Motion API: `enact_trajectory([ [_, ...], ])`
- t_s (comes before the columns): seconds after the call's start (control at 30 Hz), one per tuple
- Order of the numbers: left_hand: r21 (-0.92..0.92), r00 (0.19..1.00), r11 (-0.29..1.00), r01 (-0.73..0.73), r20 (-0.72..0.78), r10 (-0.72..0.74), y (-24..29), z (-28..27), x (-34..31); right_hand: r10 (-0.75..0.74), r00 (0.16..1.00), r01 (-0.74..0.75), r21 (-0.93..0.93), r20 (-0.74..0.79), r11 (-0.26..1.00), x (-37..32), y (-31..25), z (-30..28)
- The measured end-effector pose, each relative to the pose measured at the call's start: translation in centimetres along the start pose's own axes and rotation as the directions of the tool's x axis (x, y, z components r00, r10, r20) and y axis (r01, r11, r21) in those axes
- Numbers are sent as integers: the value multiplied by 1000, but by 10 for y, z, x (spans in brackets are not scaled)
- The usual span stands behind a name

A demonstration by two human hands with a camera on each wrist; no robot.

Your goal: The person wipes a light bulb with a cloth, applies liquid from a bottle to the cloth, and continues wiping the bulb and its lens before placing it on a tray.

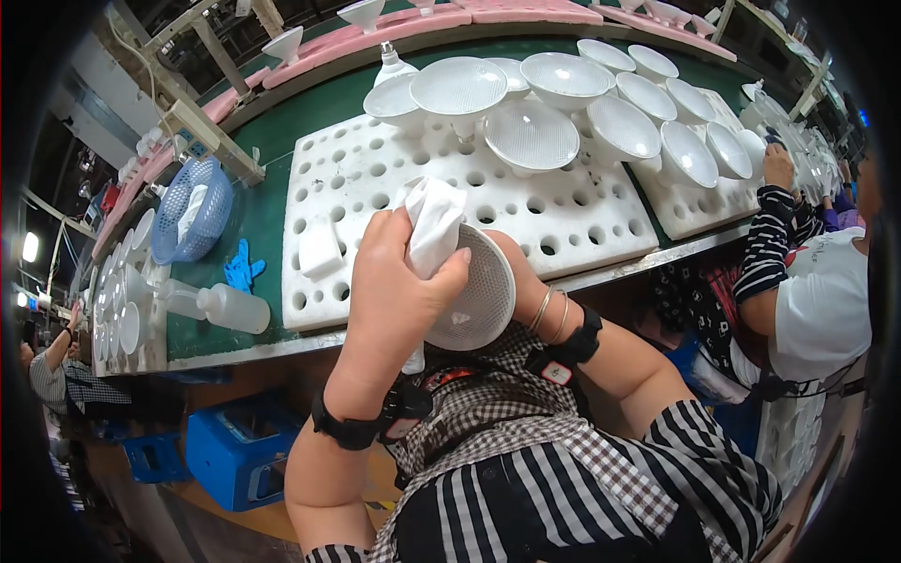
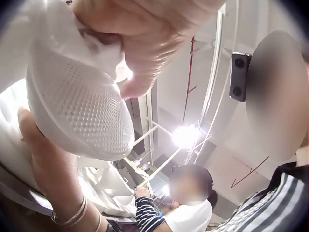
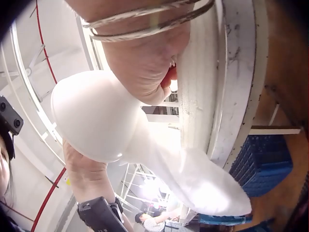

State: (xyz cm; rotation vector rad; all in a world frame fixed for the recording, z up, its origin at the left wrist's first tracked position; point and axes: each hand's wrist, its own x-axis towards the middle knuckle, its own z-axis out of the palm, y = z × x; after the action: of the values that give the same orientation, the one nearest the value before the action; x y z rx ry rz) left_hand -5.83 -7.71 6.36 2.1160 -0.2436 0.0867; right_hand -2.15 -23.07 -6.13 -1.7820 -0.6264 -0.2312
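Note:
A round white lamp (image 1: 474,296) with a dimpled lens (image 2: 82,106) is held in front of my chest, below the table's edge. My left hand (image 1: 399,281) grips a crumpled white cloth (image 1: 434,220) and presses it against the lens; the thumb (image 2: 145,53) curls over the cloth (image 2: 91,43). My right hand (image 3: 145,63) holds the lamp's smooth cone (image 3: 96,116) from behind, and in the head view only its wrist with bangles (image 1: 549,314) shows. A tail of the cloth (image 3: 198,181) hangs down below the lamp.
A white foam tray (image 1: 375,178) full of holes lies on the green table (image 1: 258,225), with several lamps (image 1: 530,136) standing at its far side. A blue basket (image 1: 192,211) and a plastic bottle (image 1: 230,308) are on the left. Blue crates (image 1: 239,450) sit below; another person (image 1: 817,300) works at the right.

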Motion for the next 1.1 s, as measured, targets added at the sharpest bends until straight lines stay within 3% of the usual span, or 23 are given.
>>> enact_trajectory([
  [0.03,0,1000,1000,-2,-1,2,-2,1,-1,18,1000,-17,48,-8,999,0,-1,1],
  [0.1,161,982,970,-183,-19,188,-8,3,-6,20,1000,-21,20,10,1000,0,2,0],
  [0.23,220,982,958,-181,-19,190,-6,4,-5,9,1000,-8,-29,21,1000,-1,11,0],
  [0.3,69,996,994,-82,-19,83,-6,4,-2,2,1000,-1,-30,24,1000,-1,5,-1],
  [0.47,200,981,964,-175,-47,188,-6,9,-7,24,999,-25,32,30,999,0,8,1],
  [0.53,240,974,950,-198,-62,218,-7,9,-6,-10,999,13,-67,50,998,1,2,-2],
  [0.7,3,998,998,-59,-5,59,-5,4,-5,-34,999,34,-33,5,999,0,3,0],
  [0.8,167,984,972,-163,-47,173,-3,8,-12,-19,1000,20,-36,13,999,0,4,0],
  [1.03,57,982,985,-161,-90,166,-16,3,-4,-45,999,44,-73,-3,996,-2,6,1],
  [1.1,-223,994,973,-56,-105,33,-29,2,-3,-89,996,85,-114,-31,990,-2,1,0],
])
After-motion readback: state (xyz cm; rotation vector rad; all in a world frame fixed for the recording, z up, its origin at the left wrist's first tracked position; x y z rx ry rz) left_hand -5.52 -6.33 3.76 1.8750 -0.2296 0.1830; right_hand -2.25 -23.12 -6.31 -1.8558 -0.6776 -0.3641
